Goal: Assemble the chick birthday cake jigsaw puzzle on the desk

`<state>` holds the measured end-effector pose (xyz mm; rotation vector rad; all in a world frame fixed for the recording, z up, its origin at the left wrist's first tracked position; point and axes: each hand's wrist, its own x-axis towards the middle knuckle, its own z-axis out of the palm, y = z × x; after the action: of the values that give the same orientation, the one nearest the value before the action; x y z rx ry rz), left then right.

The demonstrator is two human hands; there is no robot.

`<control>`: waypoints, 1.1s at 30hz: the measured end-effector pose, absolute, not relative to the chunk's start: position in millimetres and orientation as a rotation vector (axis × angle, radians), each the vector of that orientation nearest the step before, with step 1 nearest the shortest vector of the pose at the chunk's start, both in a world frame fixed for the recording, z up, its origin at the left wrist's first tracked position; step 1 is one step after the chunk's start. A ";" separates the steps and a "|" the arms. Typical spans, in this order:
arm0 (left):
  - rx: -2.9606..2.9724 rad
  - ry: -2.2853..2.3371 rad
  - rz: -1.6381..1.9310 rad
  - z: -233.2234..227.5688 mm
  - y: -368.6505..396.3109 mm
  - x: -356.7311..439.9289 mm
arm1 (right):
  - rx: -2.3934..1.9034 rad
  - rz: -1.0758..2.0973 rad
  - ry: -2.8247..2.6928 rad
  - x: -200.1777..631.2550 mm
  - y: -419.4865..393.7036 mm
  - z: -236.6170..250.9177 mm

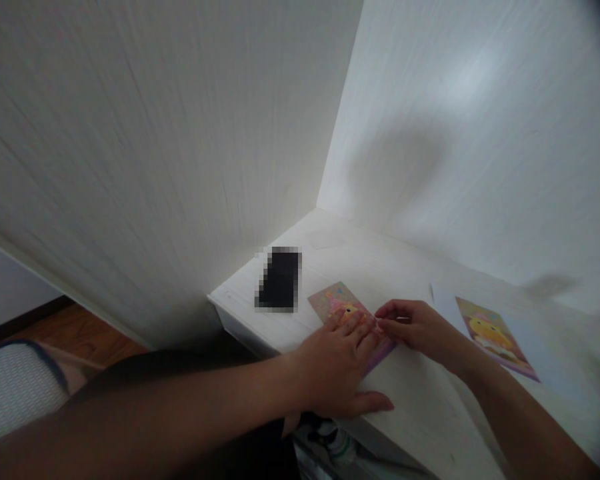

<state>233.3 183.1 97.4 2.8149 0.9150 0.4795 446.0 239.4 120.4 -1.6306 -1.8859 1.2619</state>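
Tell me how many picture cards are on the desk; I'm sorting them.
2. One card lies under the left hand and right hand; the other card lies to the right on white paper. More may be hidden.

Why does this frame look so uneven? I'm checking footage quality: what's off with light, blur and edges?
Head view: dim overall; glare patch on the right wall above a soft shadow; dark vignette in the top right corner; phone pixelated; card under left hand and right hand soft; straight edges bowed.
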 end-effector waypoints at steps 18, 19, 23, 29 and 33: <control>2.835 0.731 0.395 95.0 198.0 225.3 | -1.453 1.014 -1.491 453.6 253.9 113.5; 2.839 0.729 0.390 95.8 198.3 224.8 | -1.450 1.015 -1.488 454.2 254.3 113.1; 2.877 0.740 0.402 99.6 197.2 225.4 | -1.450 1.006 -1.498 455.8 256.7 112.5; 2.985 0.744 0.410 104.8 195.6 229.2 | -1.380 1.064 -1.563 456.2 255.2 113.7; 2.956 0.747 0.403 104.9 196.6 229.7 | -1.203 1.378 -1.497 457.4 252.5 112.3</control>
<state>229.7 196.6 104.9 2.9564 0.7466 0.4030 457.4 252.5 112.3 -1.2034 -1.4975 1.3776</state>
